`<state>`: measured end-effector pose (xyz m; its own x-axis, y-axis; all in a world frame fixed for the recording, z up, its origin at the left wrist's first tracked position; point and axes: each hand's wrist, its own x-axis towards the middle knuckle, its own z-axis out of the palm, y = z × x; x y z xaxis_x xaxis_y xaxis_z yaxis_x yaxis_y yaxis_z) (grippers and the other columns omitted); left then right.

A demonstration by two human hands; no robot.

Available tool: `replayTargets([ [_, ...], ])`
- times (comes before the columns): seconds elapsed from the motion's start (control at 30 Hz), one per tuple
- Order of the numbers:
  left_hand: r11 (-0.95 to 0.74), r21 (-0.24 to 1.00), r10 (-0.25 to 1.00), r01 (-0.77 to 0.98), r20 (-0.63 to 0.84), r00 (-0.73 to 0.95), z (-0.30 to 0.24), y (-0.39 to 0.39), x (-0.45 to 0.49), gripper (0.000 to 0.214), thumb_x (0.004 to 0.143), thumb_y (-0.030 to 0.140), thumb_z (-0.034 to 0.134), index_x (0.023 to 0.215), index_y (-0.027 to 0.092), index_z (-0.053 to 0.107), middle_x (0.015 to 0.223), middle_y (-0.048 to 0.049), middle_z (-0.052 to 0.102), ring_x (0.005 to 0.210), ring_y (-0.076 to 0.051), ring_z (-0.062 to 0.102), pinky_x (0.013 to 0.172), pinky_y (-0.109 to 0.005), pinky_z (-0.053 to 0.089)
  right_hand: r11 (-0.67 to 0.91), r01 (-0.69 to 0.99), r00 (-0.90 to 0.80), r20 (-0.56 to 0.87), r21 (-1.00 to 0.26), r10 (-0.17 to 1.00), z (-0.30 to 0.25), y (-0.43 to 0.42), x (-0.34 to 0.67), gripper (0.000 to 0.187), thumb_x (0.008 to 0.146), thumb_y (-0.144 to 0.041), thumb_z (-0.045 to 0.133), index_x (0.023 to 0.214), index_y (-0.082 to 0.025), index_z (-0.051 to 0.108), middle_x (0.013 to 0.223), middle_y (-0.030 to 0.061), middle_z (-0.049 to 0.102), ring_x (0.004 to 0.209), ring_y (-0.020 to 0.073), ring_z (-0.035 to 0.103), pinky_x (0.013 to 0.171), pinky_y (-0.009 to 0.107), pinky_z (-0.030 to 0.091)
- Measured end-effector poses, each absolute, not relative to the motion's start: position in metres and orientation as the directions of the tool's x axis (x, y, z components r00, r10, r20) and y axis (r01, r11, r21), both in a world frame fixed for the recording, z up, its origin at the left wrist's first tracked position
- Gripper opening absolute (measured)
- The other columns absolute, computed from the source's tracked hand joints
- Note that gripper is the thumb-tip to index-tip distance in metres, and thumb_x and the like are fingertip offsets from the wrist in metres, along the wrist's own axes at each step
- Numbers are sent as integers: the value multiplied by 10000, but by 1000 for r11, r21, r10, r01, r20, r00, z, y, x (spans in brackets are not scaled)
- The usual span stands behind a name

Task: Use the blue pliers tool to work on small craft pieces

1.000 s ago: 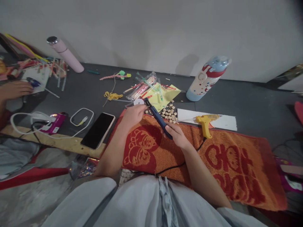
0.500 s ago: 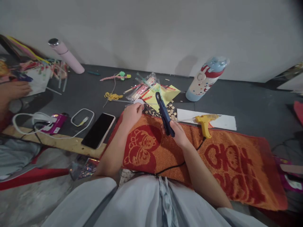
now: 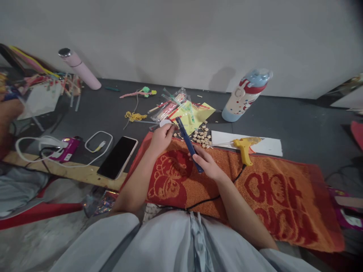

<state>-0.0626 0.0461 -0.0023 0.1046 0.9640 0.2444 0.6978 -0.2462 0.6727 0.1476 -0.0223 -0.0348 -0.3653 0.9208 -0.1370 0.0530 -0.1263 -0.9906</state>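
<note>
My right hand [image 3: 208,164] is closed around a long dark blue hand tool [image 3: 187,141] that looks like a cutter. The tool points up and left, its far end close to my left fingertips. My left hand [image 3: 161,138] is pinched, with its knuckles towards me; what it holds, if anything, is too small to make out. Beside it lies a white round piece [image 3: 165,123], partly covered by the hand. Small cut wooden bits [image 3: 202,136] are heaped just beyond the tool, next to yellow paper [image 3: 208,112].
An orange towel [image 3: 210,185] lies under my arms. A yellow glue gun [image 3: 245,147] rests on a white board [image 3: 272,146]. Around them are a bottle [image 3: 241,96], a pink flask [image 3: 82,70], a phone [image 3: 117,156] and wrapped sticks [image 3: 172,105]. Someone's hand [image 3: 10,113] shows at left.
My right hand has turned the blue tool and brought its far end left and a little down, near my left fingertips. My left hand has shifted slightly right. The other person's hand has moved left.
</note>
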Motion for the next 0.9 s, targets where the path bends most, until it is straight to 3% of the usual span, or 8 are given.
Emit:
replayTargets([
  [0.17,-236,690,968,684,229,103,-8,48,-63,261,905,312,426,806,157,611,708,-34,623,668,-156,559,620,-247,371,-35,56,-387,-54,-998,921,-34,-24,146,723,778,-675,554,1305,-180,533,1369,118,551,1254,290,499,1096,446,342],
  [0.43,-242,702,967,670,231,108,-5,47,-63,246,894,304,424,729,170,549,645,-18,561,613,-142,505,603,-254,342,8,135,-358,-42,-991,933,-33,-22,149,647,815,-646,525,1272,-189,565,1280,118,607,1172,278,546,1052,453,372],
  [0.63,-263,691,959,673,264,105,-1,46,-63,307,914,342,408,666,178,482,591,8,480,564,-118,437,572,-251,301,37,133,-386,-17,-990,922,-32,-19,150,551,864,-587,490,1231,-186,577,1062,100,662,961,237,598,884,410,471],
  [0.9,-290,666,945,687,311,97,1,45,-63,306,914,348,420,692,174,542,594,12,506,556,-114,449,566,-244,318,61,124,-342,15,-990,940,-33,-18,150,575,846,-615,498,1227,-194,584,1112,91,650,1022,242,580,946,412,435],
])
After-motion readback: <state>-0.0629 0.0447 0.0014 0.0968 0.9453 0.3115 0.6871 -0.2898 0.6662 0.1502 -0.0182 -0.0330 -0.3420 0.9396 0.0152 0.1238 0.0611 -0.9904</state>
